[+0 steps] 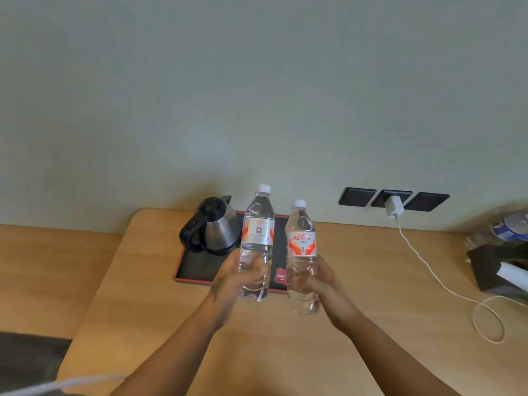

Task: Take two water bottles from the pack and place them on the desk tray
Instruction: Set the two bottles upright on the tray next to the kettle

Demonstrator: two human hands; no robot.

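Note:
I hold two clear water bottles with white caps and red-and-white labels, both upright, side by side above the near edge of the tray. My left hand (238, 277) grips the lower body of the left bottle (258, 230). My right hand (317, 280) grips the lower body of the right bottle (302, 241). The black desk tray (197, 268) with a red rim lies on the wooden desk behind the bottles. The bottle bases hang over the tray's front rim and the desk. The pack is out of view.
A steel kettle (213, 227) with a black handle stands on the tray's back left. A white charger (393, 206) in the wall sockets trails a cable (434, 277) across the desk to the right. A dark box (497, 270) and another bottle (511, 227) sit far right.

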